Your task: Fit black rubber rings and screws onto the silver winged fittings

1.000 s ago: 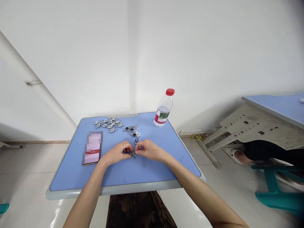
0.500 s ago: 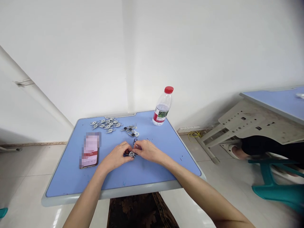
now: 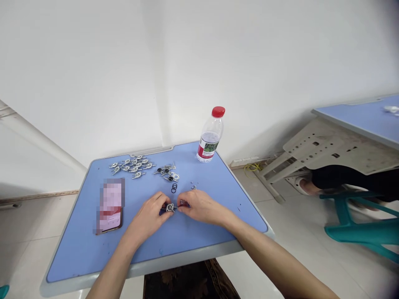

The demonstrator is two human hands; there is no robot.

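Note:
My left hand [image 3: 153,212] is closed, its thumb and fingers gripping a small metal fitting [image 3: 170,207] with a flange and a round opening. My right hand [image 3: 197,205] is pinched just right of the fitting, its fingertips at the fitting's side pin; what it holds, if anything, is too small to make out. Beyond the hands lie black rubber rings [image 3: 174,188] and a few tiny metal bits [image 3: 193,187]. Farther back is a small group of parts with black round caps [image 3: 166,170]. Several similar metal fittings [image 3: 134,166] form a pile at the back left.
A phone [image 3: 110,205] lies on the left of the blue table [image 3: 84,249]. A red-capped water bottle [image 3: 209,141] stands at the back right, near the wall. To the right are another desk [image 3: 352,124], a teal stool [image 3: 358,232] and part of a person's leg [image 3: 330,182].
My right hand has drawn slightly right, away from the fitting, which now shows more between the hands. The black rings are more exposed. The camera view has shifted a little.

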